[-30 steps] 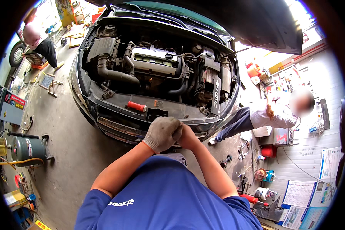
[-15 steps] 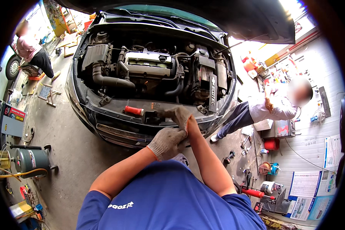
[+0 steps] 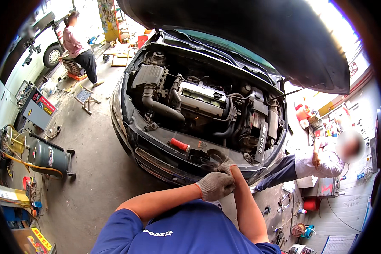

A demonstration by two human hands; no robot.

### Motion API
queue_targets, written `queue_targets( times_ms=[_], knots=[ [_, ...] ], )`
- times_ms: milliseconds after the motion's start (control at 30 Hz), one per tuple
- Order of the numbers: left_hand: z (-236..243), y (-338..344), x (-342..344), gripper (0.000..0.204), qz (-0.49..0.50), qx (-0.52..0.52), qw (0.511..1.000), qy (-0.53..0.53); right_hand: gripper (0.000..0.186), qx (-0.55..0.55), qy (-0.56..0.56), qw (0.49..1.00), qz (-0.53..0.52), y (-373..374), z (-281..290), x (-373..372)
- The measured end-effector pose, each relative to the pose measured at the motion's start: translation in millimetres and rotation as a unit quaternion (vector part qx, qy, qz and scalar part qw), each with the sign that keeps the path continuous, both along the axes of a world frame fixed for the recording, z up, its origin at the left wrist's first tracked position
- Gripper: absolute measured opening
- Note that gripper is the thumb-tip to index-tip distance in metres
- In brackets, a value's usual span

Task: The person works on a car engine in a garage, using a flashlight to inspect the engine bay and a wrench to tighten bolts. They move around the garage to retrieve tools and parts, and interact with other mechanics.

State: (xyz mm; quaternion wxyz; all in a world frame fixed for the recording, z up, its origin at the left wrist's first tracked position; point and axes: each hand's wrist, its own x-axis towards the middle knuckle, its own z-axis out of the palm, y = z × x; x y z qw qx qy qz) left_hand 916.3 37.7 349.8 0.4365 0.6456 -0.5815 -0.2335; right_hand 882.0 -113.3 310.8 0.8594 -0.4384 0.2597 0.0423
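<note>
Grey knitted work gloves cover both my hands, which meet in front of the car's front edge. My left hand [image 3: 216, 186] is closed at my right wrist, on the cuff of the right glove [image 3: 229, 166]. Ahead of it, my right hand [image 3: 219, 160] has its fingers stretched out and somewhat blurred, with nothing visible in them. Just left of the hands, a red cylindrical object [image 3: 180, 144] with a pale end lies on the front panel [image 3: 156, 137] of the engine bay. Behind that panel the engine [image 3: 202, 99] is exposed.
The raised hood [image 3: 249, 38] overhangs, held by a thin prop rod [image 3: 298, 91]. One person [image 3: 319, 158] stands right of the car, another [image 3: 78, 46] at the far left. A dark green tank [image 3: 48, 156] on wheels and a small metal stand [image 3: 87, 99] occupy the left floor.
The view has swung left, so the car sits further right in it. My right fingers have spread out from a bent pose; my left hand stays closed at the right wrist.
</note>
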Motion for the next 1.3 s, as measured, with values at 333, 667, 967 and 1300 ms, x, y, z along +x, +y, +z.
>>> queue_targets(
  times_ms=[333, 667, 967, 1300],
  knots=[
    [29, 7, 12, 0.016, -0.016, -0.056, 0.997, -0.057, 0.056, -0.247, -0.275, 0.927, 0.067, -26, -34, -16],
    [25, 11, -2, 0.015, -0.033, -0.021, 0.999, -0.025, 0.060, -0.125, -0.013, 0.990, -0.069, -24, -42, 7],
    [27, 11, 5, 0.019, -0.074, 0.054, 0.996, -0.021, 0.025, 0.096, -0.014, 0.984, -0.149, -18, 3, -8],
    [26, -5, -9, 0.021, -0.099, 0.067, 0.986, 0.119, 0.070, -0.364, -0.146, 0.920, -0.005, -20, 16, 0]
  ],
)
